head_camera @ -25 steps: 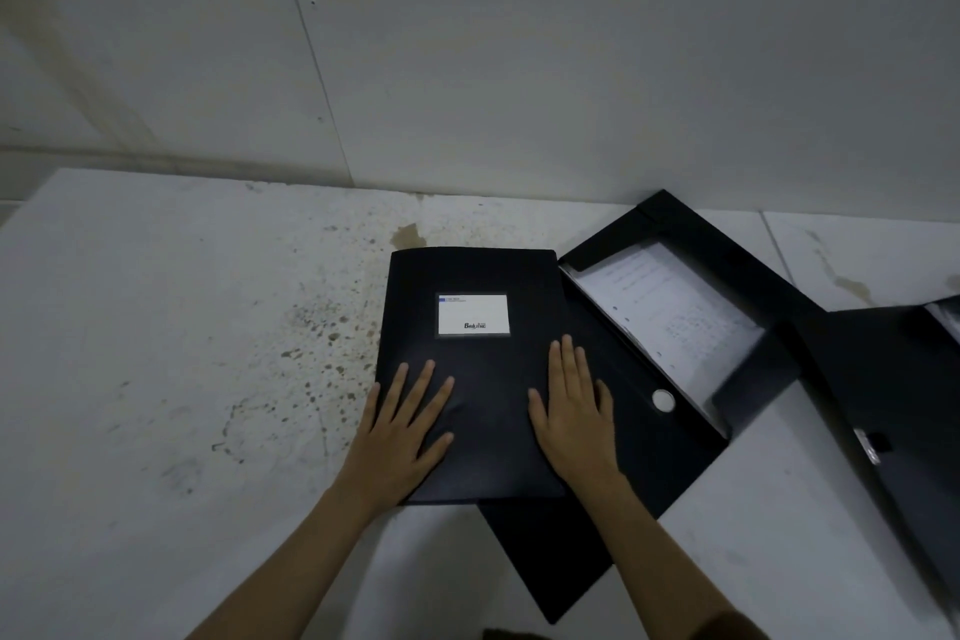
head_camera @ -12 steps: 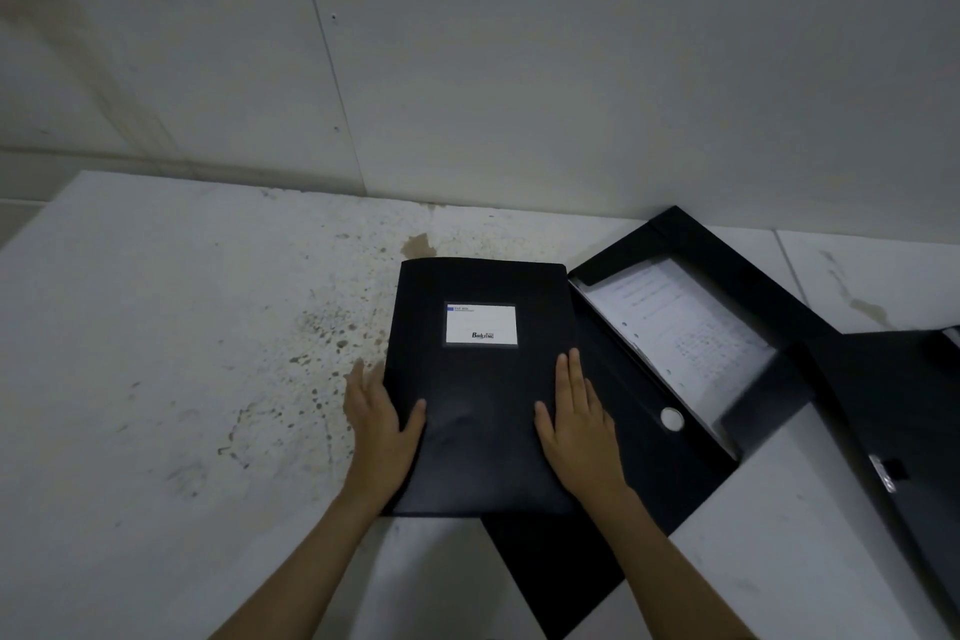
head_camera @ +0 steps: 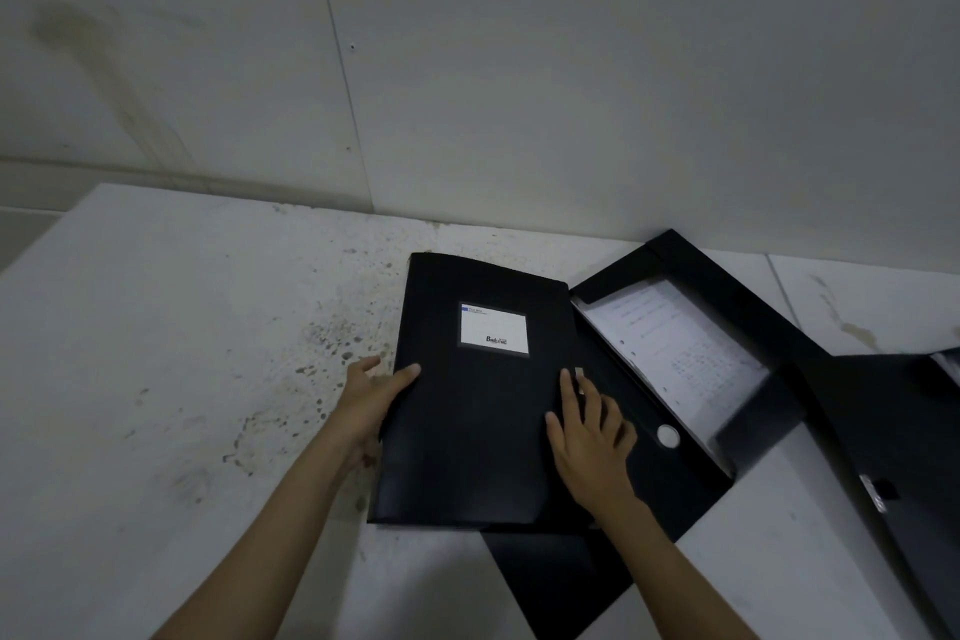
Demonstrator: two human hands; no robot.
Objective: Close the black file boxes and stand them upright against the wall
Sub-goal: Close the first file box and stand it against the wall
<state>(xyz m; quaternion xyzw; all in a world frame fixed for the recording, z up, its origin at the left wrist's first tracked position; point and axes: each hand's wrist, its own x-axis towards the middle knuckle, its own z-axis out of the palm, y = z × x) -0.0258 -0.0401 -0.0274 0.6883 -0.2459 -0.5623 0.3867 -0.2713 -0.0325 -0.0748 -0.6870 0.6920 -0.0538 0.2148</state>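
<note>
From where I sit, the desk (head_camera: 156,379) is a pale, whitish slab, and I see a scatter of brownish specks and stains (head_camera: 332,343) across its middle, thickest toward the back. To the far right a thin seam (head_camera: 779,291) runs across the surface, with another rusty smear (head_camera: 857,333) just beyond it. Behind it stands a wall (head_camera: 571,68) of light grey panels, split by one slanted vertical joint (head_camera: 337,68), with a faint yellowish streak (head_camera: 104,68) running down the left panel.
</note>
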